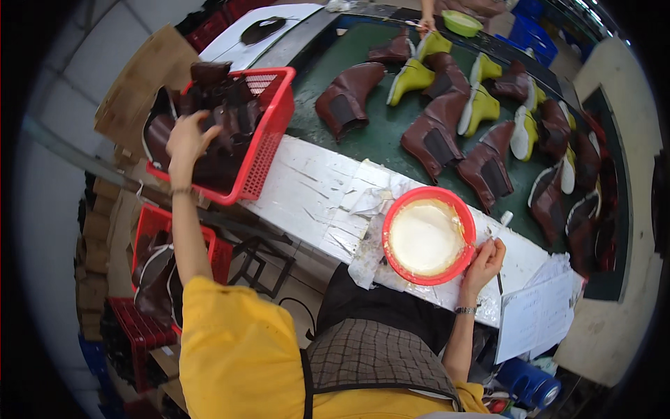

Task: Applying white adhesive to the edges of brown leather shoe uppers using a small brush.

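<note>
My left hand (187, 143) is over a red plastic basket (269, 143) at the left, fingers spread above the dark brown leather boot uppers (230, 115) heaped in it. It does not appear to grip any of them. My right hand (485, 264) is closed beside a red bowl (466, 216) of creamy white paste (422, 237). In its fingers is a thin brush, its white head (507, 218) pointing away from me. The bowl stands on the white, paste-stained bench edge (307, 185).
Brown boot uppers (347, 98), several on yellow-green lasts (480, 108), lie across the green table (307, 115). At the far side a co-worker's hand (427, 24) touches one, near a light green bowl (460, 23). Written sheets (534, 314) hang at right; another red basket (150, 223) stands lower left.
</note>
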`<state>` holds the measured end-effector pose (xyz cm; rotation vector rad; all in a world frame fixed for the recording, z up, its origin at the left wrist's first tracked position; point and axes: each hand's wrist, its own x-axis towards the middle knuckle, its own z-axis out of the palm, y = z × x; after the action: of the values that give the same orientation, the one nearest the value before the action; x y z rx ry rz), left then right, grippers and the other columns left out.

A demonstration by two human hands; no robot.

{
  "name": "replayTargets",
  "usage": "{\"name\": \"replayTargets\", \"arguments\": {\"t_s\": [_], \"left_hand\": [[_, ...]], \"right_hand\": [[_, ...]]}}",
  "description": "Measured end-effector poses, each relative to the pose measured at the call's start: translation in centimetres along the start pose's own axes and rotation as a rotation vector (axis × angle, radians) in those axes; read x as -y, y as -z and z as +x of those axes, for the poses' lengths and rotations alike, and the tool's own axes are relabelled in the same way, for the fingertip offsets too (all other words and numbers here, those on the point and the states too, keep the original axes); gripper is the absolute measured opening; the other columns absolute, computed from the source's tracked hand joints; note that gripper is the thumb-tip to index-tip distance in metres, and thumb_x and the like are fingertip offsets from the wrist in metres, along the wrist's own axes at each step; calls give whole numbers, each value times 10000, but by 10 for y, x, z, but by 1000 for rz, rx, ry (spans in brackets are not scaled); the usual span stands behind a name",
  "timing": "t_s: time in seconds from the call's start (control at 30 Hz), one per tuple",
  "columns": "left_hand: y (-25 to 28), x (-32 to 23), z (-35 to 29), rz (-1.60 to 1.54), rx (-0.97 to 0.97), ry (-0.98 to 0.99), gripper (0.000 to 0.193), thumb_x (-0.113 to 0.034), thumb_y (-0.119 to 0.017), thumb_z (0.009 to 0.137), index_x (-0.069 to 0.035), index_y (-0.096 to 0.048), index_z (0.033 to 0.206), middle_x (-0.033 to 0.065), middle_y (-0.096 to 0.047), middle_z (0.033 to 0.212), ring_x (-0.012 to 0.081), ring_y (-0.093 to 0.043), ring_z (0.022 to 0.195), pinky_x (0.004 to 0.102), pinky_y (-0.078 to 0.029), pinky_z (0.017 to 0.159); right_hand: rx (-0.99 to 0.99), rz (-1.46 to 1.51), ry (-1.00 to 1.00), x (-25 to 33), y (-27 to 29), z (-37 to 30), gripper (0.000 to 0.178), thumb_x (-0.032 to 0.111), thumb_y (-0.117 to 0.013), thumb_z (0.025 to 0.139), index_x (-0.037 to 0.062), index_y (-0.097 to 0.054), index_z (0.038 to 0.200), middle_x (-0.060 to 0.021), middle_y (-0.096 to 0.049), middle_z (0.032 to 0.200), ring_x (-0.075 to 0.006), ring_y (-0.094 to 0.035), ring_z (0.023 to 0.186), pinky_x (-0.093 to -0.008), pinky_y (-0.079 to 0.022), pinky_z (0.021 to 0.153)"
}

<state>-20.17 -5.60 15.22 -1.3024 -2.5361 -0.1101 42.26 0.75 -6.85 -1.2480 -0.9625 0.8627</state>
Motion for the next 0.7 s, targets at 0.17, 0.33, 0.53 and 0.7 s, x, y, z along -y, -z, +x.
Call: {"name": "replayTargets", "arguments": {"t_s": [0.17, 0.33, 0.53, 0.7], "left_hand": [[-24, 40, -41, -4, 15, 415, 514, -433, -789, 798, -218, -659, 1247, 227, -545, 1260, 437, -640, 1088, 485, -528, 955], [-65, 105, -43, -314, -379, 525, 705, -230, -873, 632, -134, -581, 1266, 284, -578, 1255, 407, -605, 1118, 445, -497, 995], [35, 14, -92, -855, -818, -2, 459, 20, -750, 830, -45, -569, 1247, 97, -583, 1284, 195, -562, 1171, 357, -484, 980], [94, -76, -116, -1125, -317, -245, 579, 56, -669, 876, -55, -498, 1418, 136, -521, 1422, 243, -551, 1262, 364, -470, 1040]], "right_hand": [[20, 24, -21, 1, 0, 0, 165, 188, -531, 1082, 40, -529, 1154, 34, -497, 741, -13, -392, 527, -186, -295, 433], [28, 200, -143, 14, 4, 4, 230, 186, -554, 1072, 9, -594, 1212, 10, -557, 772, -33, -455, 551, -198, -374, 474], [165, -524, 382, 100, 10, 14, 141, 120, -673, 971, 32, -742, 1057, -46, -640, 835, -127, -583, 645, -248, -455, 583], [474, -845, 529, 125, -28, 11, 76, 91, -720, 833, 30, -735, 876, -103, -662, 865, -280, -685, 744, -383, -537, 637]]}}
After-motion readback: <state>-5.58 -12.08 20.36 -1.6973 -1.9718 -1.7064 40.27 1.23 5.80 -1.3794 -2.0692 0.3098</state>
